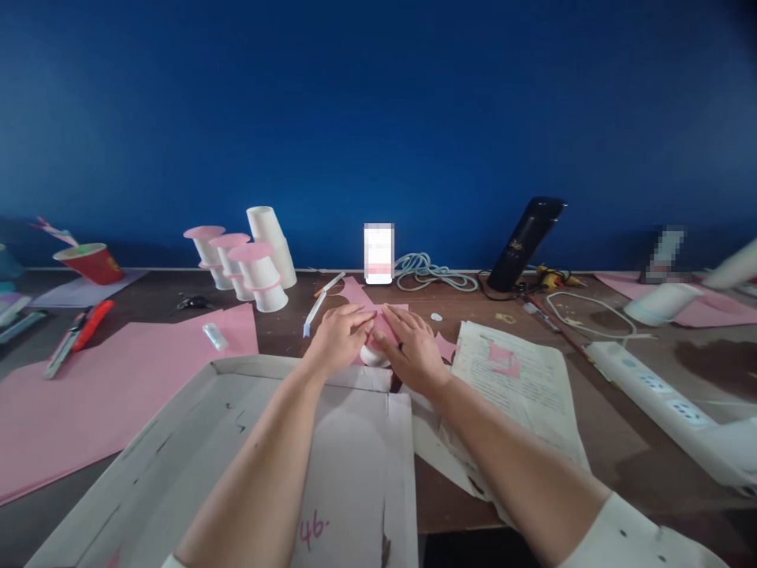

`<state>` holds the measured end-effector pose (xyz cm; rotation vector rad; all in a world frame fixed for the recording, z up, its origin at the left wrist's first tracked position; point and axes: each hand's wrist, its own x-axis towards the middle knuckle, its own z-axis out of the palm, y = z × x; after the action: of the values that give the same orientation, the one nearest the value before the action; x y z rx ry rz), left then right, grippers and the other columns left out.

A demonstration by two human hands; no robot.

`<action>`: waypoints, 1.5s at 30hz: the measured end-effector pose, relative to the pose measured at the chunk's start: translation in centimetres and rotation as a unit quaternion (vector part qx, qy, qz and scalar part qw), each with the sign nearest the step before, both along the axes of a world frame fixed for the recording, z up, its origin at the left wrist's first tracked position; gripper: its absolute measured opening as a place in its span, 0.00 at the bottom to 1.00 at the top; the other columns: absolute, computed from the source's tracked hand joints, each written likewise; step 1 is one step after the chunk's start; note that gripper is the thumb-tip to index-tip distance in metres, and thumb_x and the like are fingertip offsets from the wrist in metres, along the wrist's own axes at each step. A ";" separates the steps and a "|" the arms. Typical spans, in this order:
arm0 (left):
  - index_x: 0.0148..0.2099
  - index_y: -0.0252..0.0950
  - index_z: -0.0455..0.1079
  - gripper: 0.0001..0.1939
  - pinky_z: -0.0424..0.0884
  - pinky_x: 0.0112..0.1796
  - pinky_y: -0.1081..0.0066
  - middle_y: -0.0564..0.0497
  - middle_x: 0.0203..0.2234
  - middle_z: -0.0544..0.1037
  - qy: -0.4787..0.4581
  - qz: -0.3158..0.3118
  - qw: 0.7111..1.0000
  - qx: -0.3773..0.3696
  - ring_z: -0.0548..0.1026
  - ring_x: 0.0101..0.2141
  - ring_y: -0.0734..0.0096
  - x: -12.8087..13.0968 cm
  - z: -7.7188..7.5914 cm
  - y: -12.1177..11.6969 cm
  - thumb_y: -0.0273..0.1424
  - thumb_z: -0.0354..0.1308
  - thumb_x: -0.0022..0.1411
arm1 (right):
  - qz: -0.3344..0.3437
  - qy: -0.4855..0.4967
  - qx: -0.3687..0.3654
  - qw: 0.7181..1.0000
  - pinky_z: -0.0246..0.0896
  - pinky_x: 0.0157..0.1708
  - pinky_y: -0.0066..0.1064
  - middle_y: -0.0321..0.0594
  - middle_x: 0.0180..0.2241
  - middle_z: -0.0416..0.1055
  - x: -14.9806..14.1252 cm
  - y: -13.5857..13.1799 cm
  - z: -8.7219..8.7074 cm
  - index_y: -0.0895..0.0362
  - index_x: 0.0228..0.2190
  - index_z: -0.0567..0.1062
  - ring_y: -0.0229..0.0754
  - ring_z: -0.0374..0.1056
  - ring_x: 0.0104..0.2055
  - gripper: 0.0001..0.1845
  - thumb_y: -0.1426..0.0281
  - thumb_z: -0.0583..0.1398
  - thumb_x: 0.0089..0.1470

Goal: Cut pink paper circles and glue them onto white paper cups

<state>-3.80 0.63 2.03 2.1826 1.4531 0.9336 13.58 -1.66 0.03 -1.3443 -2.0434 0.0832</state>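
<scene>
In front of me a white paper cup [374, 357] stands with a piece of pink paper [383, 325] over its top. My left hand [340, 338] lies on the paper from the left, fingers stretched toward the middle. From the right, my right hand [412, 345] rests on the same paper, fingers extended and the thumb toward the cup. Both hands seem to press down; part of the cup is hidden beneath them. Several cups with pink paper discs [256, 252] stand at the back left, beside a tall white cup stack [270, 241].
A white cardboard tray [248, 418] lies under my forearms. Pink sheets [136, 371] with a red cutter [93, 323] are at left. A printed page [520, 394], a power strip [656, 394] and a black bottle [523, 244] are at right. A lit phone [378, 252] stands behind.
</scene>
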 end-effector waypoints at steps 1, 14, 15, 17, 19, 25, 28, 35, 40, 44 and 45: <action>0.52 0.40 0.76 0.17 0.60 0.59 0.54 0.45 0.57 0.71 0.007 0.004 1.000 0.000 0.67 0.58 0.56 0.0 -0.1 0.0 0.34 0.51 0.64 | -0.002 -0.005 0.001 1.000 0.54 0.59 0.48 0.44 0.60 0.65 0.0 0.0 0.0 0.55 0.58 0.66 0.52 0.59 0.61 0.28 0.54 0.50 0.63; 0.47 0.43 0.78 0.15 0.54 0.60 0.55 0.46 0.55 0.73 -0.064 0.008 0.997 -0.044 0.65 0.58 0.52 0.1 0.5 -0.5 0.32 0.57 0.59 | -0.012 -0.014 0.017 1.000 0.55 0.58 0.50 0.47 0.60 0.65 -0.1 0.1 -0.2 0.56 0.56 0.69 0.53 0.60 0.61 0.29 0.53 0.53 0.61; 0.48 0.42 0.78 0.15 0.54 0.60 0.55 0.45 0.55 0.73 -0.050 0.008 0.998 -0.042 0.66 0.58 0.52 0.1 0.6 -0.5 0.32 0.57 0.59 | -0.011 -0.013 0.021 1.000 0.56 0.58 0.50 0.47 0.59 0.65 -0.1 0.1 -0.2 0.56 0.56 0.69 0.53 0.60 0.61 0.28 0.53 0.53 0.61; 0.48 0.41 0.78 0.16 0.55 0.60 0.55 0.44 0.55 0.73 -0.036 0.007 0.999 -0.039 0.66 0.58 0.53 0.0 0.6 -0.4 0.32 0.56 0.60 | -0.011 -0.010 0.024 1.000 0.55 0.58 0.50 0.47 0.59 0.66 -0.1 0.1 -0.3 0.56 0.56 0.69 0.54 0.60 0.61 0.28 0.54 0.54 0.61; 0.48 0.42 0.78 0.15 0.55 0.60 0.57 0.45 0.54 0.74 -0.047 -0.003 0.998 -0.041 0.66 0.58 0.55 -0.1 0.5 -0.3 0.32 0.56 0.60 | -0.011 -0.009 0.027 1.000 0.55 0.59 0.50 0.48 0.58 0.67 -0.1 0.1 -0.3 0.57 0.56 0.70 0.54 0.61 0.61 0.28 0.54 0.54 0.61; 0.50 0.43 0.77 0.16 0.58 0.58 0.63 0.49 0.52 0.76 -0.134 -0.040 0.987 -0.082 0.69 0.56 0.60 -0.2 0.6 -0.5 0.36 0.57 0.60 | -0.009 0.002 0.017 1.000 0.55 0.58 0.51 0.49 0.58 0.67 -0.1 0.1 -0.3 0.58 0.56 0.69 0.56 0.60 0.61 0.29 0.53 0.54 0.60; 0.55 0.43 0.73 0.22 0.63 0.55 0.64 0.49 0.54 0.74 -0.194 -0.025 0.972 -0.132 0.71 0.54 0.59 -0.5 1.1 -0.7 0.42 0.58 0.59 | 0.003 0.027 0.018 0.999 0.55 0.58 0.52 0.48 0.58 0.66 0.2 0.1 -0.2 0.55 0.60 0.64 0.55 0.59 0.61 0.31 0.53 0.52 0.61; 0.47 0.41 0.77 0.21 0.68 0.47 0.66 0.47 0.47 0.79 -0.287 0.117 0.935 -0.169 0.74 0.49 0.59 -2.2 0.4 0.5 0.47 0.58 0.57 | 0.005 0.151 0.084 0.985 0.56 0.58 0.50 0.51 0.57 0.65 1.2 0.4 0.0 0.54 0.63 0.55 0.50 0.61 0.60 0.31 0.56 0.49 0.64; 0.48 0.37 0.76 0.25 0.67 0.48 0.64 0.45 0.47 0.79 -0.280 0.061 0.929 -0.235 0.73 0.50 0.56 -2.1 1.5 -0.3 0.46 0.64 0.51 | 0.015 0.175 -0.040 0.984 0.56 0.57 0.54 0.56 0.60 0.60 1.2 0.6 -0.2 0.56 0.65 0.47 0.57 0.56 0.63 0.48 0.49 0.59 0.53; 0.59 0.36 0.67 0.38 0.69 0.47 0.64 0.39 0.56 0.71 -0.285 -0.004 0.904 -0.320 0.71 0.53 0.54 -2.2 2.5 -1.1 0.38 0.71 0.45 | 0.046 0.152 -0.148 0.976 0.54 0.58 0.55 0.56 0.62 0.56 1.0 0.6 -0.6 0.53 0.67 0.36 0.58 0.51 0.65 0.65 0.48 0.67 0.41; 0.61 0.36 0.65 0.41 0.69 0.47 0.65 0.38 0.58 0.69 -0.279 -0.010 0.901 -0.331 0.70 0.54 0.54 -2.3 2.5 -1.2 0.36 0.71 0.44 | 0.050 0.145 -0.163 0.975 0.53 0.59 0.55 0.56 0.62 0.55 1.0 0.6 -0.6 0.53 0.67 0.33 0.57 0.51 0.65 0.68 0.48 0.68 0.40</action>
<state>-6.09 -0.52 4.53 1.2937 1.2112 0.8023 14.61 -1.02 -0.62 -1.3273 -1.8995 0.6480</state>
